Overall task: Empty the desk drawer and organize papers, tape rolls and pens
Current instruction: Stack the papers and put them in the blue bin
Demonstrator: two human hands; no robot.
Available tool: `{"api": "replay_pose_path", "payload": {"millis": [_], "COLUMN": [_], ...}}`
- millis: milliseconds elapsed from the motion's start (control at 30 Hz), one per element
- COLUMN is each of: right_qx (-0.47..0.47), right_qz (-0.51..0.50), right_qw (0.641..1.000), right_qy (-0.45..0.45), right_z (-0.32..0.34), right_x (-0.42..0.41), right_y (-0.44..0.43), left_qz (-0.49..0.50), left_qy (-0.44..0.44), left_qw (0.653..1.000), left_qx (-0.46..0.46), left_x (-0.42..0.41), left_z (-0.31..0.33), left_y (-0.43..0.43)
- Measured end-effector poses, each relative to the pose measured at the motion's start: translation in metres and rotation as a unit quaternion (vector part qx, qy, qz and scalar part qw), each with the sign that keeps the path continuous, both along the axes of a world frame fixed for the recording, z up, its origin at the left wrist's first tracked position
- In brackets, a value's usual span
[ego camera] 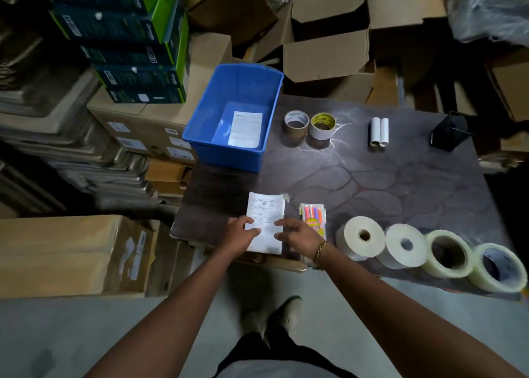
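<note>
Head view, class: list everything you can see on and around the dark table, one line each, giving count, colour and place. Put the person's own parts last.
table: one, dark, centre right
blue bin: one, blue, table's far left corner
sheet in bin: one, white, lying on the bin floor
paper stack: one, white, printed, near left edge
pen pack: one, mixed bright colours, right of the stack
small tape rolls: two, brown and white, far centre
white tubes: two, far right
black holder: one, far right corner
large rolls: four, cream to clear, near right edge
cardboard boxes: many, brown, around the table
left hand: on the stack
right hand: on the stack
</note>
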State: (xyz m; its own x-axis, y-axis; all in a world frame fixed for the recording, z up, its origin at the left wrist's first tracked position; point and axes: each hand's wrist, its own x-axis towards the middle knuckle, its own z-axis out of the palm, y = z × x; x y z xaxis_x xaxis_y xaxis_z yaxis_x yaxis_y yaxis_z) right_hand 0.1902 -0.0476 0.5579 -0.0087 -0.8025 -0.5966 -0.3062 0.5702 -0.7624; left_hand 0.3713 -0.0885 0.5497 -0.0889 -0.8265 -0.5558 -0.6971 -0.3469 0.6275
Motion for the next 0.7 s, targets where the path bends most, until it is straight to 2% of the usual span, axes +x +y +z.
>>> {"api": "replay_pose_path", "payload": {"millis": [267,367,500,700], "right_qx": [0.011,0.005,0.021,-0.01], "right_qz": [-0.001,-0.009,-0.022,-0.095], "right_qw": [1.0,0.999,0.999,0.995], "right_qy": [0.016,0.032,0.039,0.031], "right_z": [-0.038,-0.045,-0.053,-0.033], "right_x": [0.001,0.001,-0.001,0.002], "right_y": [-0.028,-0.032,-0.036,-0.037], "left_qz": [0.037,0.069,0.104,0.102], "left_qy": [0.003,0.036,0.111,0.136], "left_qw": [0.999,0.996,0.984,0.977], "left_qx": [0.032,0.033,0.094,0.128], "left_x": [-0.011,-0.014,-0.015,-0.026], "left_z": [-0.015,-0.019,-0.021,-0.015], "left_y": [-0.018,-0.026,-0.038,-0.058]}}
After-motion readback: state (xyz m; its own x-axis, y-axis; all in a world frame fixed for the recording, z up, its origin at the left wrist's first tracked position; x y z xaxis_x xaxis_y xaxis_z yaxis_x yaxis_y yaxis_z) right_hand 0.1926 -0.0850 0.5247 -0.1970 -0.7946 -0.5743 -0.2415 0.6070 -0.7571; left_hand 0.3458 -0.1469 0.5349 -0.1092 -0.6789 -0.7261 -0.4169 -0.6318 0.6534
